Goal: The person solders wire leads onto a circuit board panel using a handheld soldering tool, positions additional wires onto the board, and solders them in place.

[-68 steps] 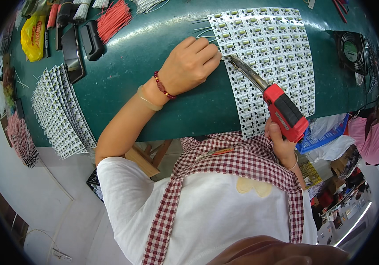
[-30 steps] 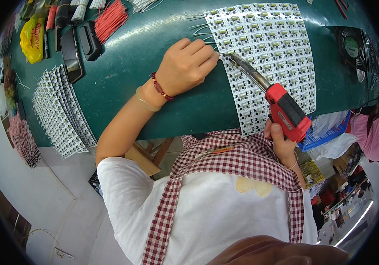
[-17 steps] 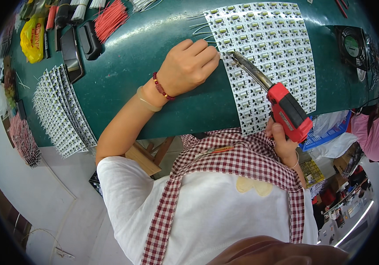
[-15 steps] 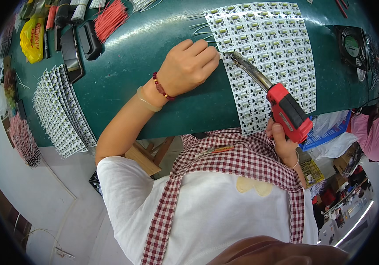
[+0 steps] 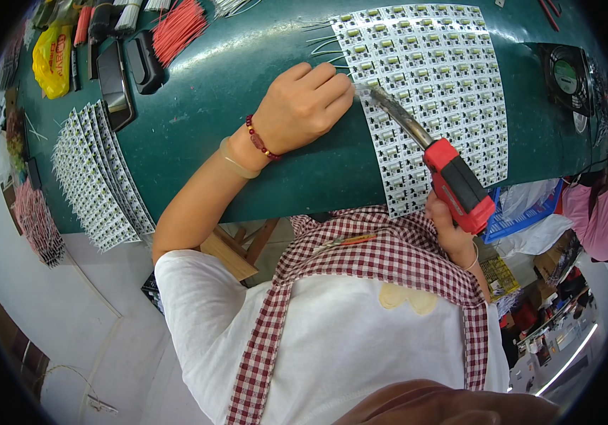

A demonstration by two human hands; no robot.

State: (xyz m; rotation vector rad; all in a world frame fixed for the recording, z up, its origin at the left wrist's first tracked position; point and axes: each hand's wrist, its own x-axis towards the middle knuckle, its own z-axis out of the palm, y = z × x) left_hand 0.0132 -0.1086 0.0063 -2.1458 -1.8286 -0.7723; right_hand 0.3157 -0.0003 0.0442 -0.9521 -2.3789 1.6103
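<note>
My right hand (image 5: 449, 230) grips the soldering iron (image 5: 459, 185), which has a red and black handle and a long, darkened metal shaft. Its tip rests at the left edge of a sheet of small circuit boards (image 5: 452, 99), with a pale haze around it. Right beside that tip is my left hand (image 5: 307, 103), fingers closed in a pinch at the sheet's edge. Its fingertips are turned away, so what they hold is hidden. Several thin pale wires (image 5: 326, 49) stick out from the sheet's left edge, just beyond my left hand.
More board sheets (image 5: 98, 180) lie overlapped at the left, near a phone (image 5: 114, 85) and a black case (image 5: 144, 64). Red wires (image 5: 178, 32) and a yellow bag (image 5: 52, 62) sit at the far left. A small black fan (image 5: 566, 78) stands at the right, above a blue basket (image 5: 523, 216).
The soldering iron's handle has shifted slightly left and down, its tip staying near my left fingers. Haze now shows at the tip. My left hand has hardly moved.
</note>
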